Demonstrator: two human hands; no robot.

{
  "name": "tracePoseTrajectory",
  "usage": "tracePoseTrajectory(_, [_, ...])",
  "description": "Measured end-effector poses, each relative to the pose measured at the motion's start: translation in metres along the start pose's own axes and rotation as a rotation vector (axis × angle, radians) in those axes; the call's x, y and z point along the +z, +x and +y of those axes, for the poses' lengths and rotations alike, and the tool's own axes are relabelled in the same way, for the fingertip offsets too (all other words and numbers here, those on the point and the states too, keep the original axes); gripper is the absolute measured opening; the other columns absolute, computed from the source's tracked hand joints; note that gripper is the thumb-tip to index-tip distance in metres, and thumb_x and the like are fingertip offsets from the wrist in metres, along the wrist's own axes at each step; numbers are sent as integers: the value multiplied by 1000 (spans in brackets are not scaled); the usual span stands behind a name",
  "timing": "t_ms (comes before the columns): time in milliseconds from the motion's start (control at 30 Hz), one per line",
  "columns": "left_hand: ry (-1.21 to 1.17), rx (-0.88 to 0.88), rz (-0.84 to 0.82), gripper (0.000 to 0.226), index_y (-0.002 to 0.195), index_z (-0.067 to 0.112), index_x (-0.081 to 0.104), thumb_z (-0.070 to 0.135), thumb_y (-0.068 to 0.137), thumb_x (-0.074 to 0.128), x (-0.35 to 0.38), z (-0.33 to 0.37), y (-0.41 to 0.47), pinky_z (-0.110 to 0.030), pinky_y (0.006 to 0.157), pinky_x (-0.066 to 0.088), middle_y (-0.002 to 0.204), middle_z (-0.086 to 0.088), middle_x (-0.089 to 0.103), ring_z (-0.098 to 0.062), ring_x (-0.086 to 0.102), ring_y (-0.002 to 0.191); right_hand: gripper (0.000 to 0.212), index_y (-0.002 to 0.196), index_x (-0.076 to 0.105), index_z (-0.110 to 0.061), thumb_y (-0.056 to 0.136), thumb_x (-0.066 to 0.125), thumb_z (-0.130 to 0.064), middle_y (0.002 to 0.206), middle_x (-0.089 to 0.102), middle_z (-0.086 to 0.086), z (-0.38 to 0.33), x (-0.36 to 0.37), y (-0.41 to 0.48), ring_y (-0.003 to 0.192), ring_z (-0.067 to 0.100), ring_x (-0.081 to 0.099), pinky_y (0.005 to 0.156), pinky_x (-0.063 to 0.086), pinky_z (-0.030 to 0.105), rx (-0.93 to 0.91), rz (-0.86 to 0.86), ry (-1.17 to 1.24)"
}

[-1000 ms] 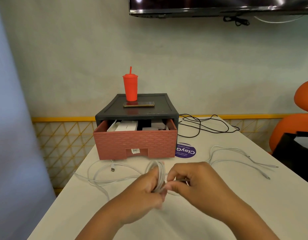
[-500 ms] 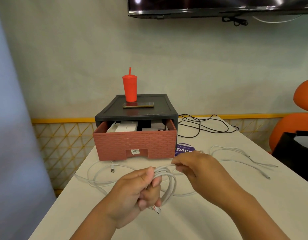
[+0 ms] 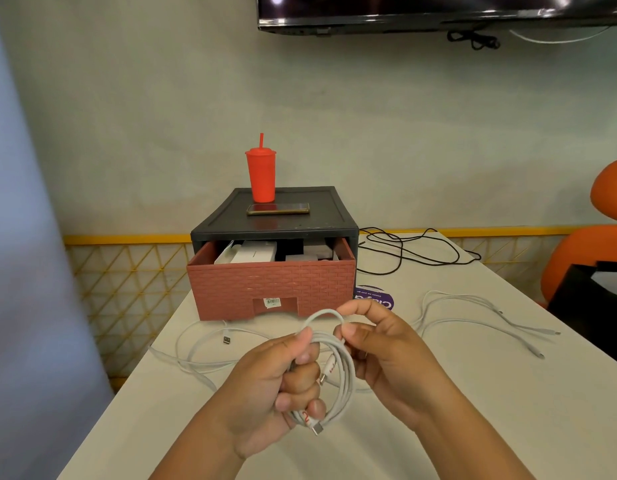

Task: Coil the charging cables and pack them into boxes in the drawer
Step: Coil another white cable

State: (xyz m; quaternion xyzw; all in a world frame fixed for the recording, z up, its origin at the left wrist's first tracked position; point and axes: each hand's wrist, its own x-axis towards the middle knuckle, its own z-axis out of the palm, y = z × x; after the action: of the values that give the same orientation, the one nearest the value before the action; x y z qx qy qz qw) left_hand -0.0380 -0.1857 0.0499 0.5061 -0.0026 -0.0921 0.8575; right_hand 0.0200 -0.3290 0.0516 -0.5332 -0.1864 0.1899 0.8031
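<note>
While the left hand (image 3: 265, 386) curls its fingers tightly round the gathered loops of the white cable (image 3: 347, 386), the right hand (image 3: 386, 355) pinches the top loop between thumb and forefinger, both just in front of the open drawer (image 3: 272, 289). White boxes (image 3: 255, 252) sit inside the drawer. On the white table (image 3: 473, 427), loose white cables (image 3: 473, 317) lie to the drawer's front left and right, and a black cable (image 3: 404, 251) lies beside its right. A red tumbler (image 3: 261, 174) and a phone (image 3: 277, 208) rest on top of it; a screen (image 3: 438, 8) hangs on the wall above
</note>
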Motion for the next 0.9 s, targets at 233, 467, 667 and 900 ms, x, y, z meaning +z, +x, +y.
tracePoseTrajectory(233, [13, 114, 99, 28, 60, 14, 42, 34, 76, 50, 3, 0, 3, -23, 41, 41, 43, 7, 19, -5, 20, 32, 45, 101, 61, 0, 63, 68, -24, 74, 62, 7, 9, -1, -2, 67, 18, 55, 66, 48, 31, 40, -65, -121])
tracePoseTrajectory(467, [141, 210, 163, 30, 66, 11, 37, 37, 78, 48, 5, -4, 10, -23, 44, 42, 43, 6, 22, -6, 21, 35, 28, 103, 54, -17, 79, 67, -10, 95, 63, 17, 17, 6, -4, 73, 22, 62, 75, 56, 38, 35, 1, -471])
tracePoseTrajectory(667, [312, 260, 230, 35, 60, 13, 37, 32, 88, 45, 0, -8, 15, -28, 50, 39, 46, 5, 23, -8, 20, 37, 21, 98, 52, -27, 85, 61, -14, 67, 55, 2, 12, 9, -11, 50, 9, 56, 53, 51, 21, 24, 63, -777])
tracePoseTrajectory(900, [593, 326, 309, 34, 56, 27, 57, 37, 88, 54, -21, -5, 17, -34, 59, 37, 42, 9, 33, -5, 35, 38, 30, 94, 49, -36, 84, 60, -10, 61, 57, -10, -16, -2, -20, 53, 5, 52, 53, 44, 18, -103, -102, -885])
